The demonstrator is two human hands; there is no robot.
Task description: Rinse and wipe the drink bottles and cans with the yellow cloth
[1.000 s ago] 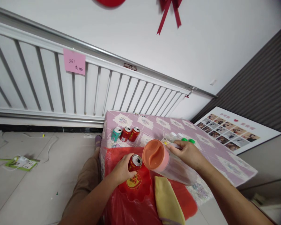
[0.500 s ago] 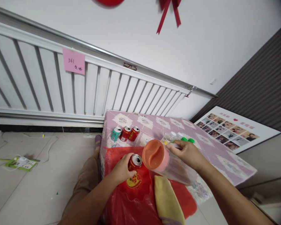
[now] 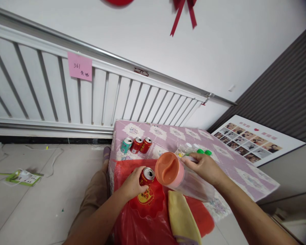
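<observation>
Fingers (image 3: 138,172) of the left hand (image 3: 132,185) hold 1 can (image 3: 147,178) while the right hand (image 3: 205,167) grips a jug (image 3: 183,179); over-tilting it, I'd worry, could slop any liquid past the opening (image 3: 150,173).

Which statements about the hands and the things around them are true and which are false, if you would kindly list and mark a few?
1. The left hand holds a red can. True.
2. The right hand holds nothing. False: it grips the clear jug by its handle.
3. The jug is tilted, its orange lid toward the held can. True.
4. All three cans farther back are red. False: the leftmost is turquoise.
5. The cloth is blue. False: it is mostly yellow.
</observation>
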